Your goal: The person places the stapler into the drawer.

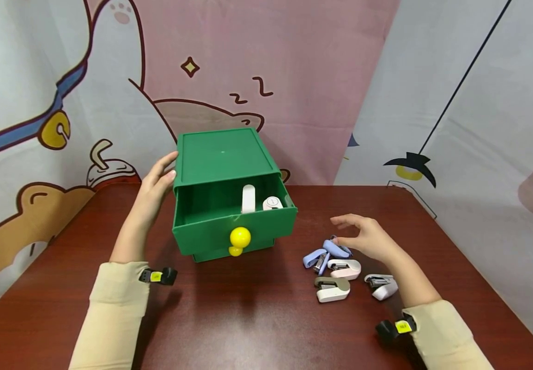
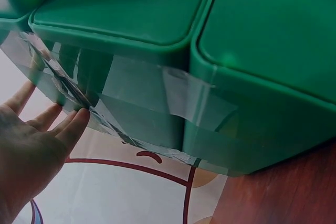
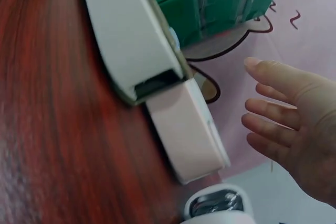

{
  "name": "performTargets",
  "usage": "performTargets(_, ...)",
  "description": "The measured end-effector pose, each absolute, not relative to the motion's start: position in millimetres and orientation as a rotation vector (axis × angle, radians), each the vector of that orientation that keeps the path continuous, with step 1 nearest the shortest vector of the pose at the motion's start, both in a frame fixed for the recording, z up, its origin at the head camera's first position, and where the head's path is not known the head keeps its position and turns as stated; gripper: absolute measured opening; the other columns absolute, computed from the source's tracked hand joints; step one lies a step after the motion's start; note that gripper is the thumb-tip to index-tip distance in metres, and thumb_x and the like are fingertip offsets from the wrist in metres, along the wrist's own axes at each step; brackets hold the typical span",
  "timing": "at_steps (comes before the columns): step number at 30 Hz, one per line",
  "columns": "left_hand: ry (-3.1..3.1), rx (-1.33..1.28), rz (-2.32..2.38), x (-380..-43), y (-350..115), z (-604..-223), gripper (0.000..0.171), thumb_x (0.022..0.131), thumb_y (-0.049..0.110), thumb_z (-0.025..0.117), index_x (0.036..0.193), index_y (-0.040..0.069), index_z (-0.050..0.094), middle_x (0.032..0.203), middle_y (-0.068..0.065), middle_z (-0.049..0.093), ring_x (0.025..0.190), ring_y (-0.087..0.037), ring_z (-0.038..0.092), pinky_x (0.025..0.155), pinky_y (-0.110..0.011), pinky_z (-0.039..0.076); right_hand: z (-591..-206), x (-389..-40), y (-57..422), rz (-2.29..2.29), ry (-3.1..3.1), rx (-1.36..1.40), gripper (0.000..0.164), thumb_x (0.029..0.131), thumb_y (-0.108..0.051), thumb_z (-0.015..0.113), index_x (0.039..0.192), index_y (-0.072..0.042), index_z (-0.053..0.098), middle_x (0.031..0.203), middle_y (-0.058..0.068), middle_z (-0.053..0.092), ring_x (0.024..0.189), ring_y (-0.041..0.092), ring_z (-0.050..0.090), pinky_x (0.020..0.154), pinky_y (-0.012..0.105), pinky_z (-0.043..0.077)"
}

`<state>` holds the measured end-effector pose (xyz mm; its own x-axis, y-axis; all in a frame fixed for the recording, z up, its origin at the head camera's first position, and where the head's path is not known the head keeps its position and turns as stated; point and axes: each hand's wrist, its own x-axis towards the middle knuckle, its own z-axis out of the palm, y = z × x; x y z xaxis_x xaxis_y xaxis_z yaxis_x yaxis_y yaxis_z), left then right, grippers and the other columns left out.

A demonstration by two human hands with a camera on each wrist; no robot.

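My left hand (image 1: 155, 186) touches the left side of a green drawer box (image 1: 222, 156) with its fingers spread. In the left wrist view its fingertips meet the tape-covered wall. The box's top drawer (image 1: 211, 230), with a yellow knob (image 1: 240, 237), is pulled out. Inside it are a white stapler (image 1: 248, 199) and another white item (image 1: 272, 203), partly hidden by the drawer front. My right hand (image 1: 363, 237), fingers loosely parted and holding nothing, hovers right by blue staplers (image 1: 336, 250). In the right wrist view, an olive-and-white stapler (image 3: 128, 30) and a pale pink stapler (image 3: 184, 129) appear large.
A white stapler (image 1: 382, 285) lies to the right of the others, beside my right forearm. The dark red wooden table (image 1: 257, 318) reaches back to a printed cartoon curtain (image 1: 312, 103). A second yellow knob (image 1: 235, 251) shows below the first.
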<state>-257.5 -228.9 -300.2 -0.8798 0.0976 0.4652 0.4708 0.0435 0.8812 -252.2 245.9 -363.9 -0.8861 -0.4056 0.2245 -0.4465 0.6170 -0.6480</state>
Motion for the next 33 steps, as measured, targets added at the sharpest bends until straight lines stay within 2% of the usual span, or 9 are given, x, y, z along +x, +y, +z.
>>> performTargets(4,-2.040,-0.576,-1.913,-257,-229,-300,0.051,0.100,0.022,0.046,0.148,0.008,0.035,0.145,-0.015,0.036,0.128,-0.024,0.040,0.106,-0.043,0.029,-371,-256,251,1.142,-2.819,0.763,0.051,0.081,-0.023,0.078,0.126,-0.006,0.062,0.119,0.016,0.062,0.106,0.031,0.058,0.080,0.047,0.048)
performTargets(10,-2.039,-0.574,-1.915,-257,-229,-300,0.051,0.100,0.022,0.046,0.148,0.008,0.035,0.145,-0.014,0.036,0.129,-0.024,0.039,0.105,-0.041,0.030,-382,-260,257,1.180,-2.870,0.766,0.055,0.082,-0.025,0.078,0.128,-0.001,0.059,0.119,0.015,0.062,0.106,0.031,0.058,0.081,0.041,0.049)
performTargets(17,-2.048,-0.576,-1.912,-257,-229,-300,0.052,0.100,0.023,0.046,0.149,0.008,0.034,0.145,-0.015,0.036,0.129,-0.025,0.038,0.107,-0.045,0.027,-393,-263,261,1.142,-2.924,0.793,0.057,0.082,-0.026,0.077,0.128,0.000,0.058,0.121,0.015,0.061,0.108,0.030,0.057,0.086,0.046,0.047)
performTargets(23,-2.049,-0.574,-1.915,-257,-229,-300,0.052,0.100,0.023,0.046,0.149,0.008,0.035,0.145,-0.014,0.036,0.129,-0.024,0.038,0.107,-0.046,0.026,-401,-266,261,1.115,-2.928,0.796,0.056,0.080,-0.026,0.079,0.127,-0.001,0.061,0.116,0.012,0.064,0.105,0.027,0.059,0.085,0.044,0.047)
performTargets(33,-2.046,-0.574,-1.913,-257,-228,-300,0.052,0.100,0.023,0.046,0.149,0.008,0.034,0.145,-0.014,0.035,0.129,-0.025,0.037,0.107,-0.047,0.025,-405,-264,254,1.101,-2.932,0.761,0.052,0.080,-0.013,0.076,0.127,-0.001,0.060,0.118,0.016,0.062,0.108,0.031,0.056,0.085,0.045,0.046)
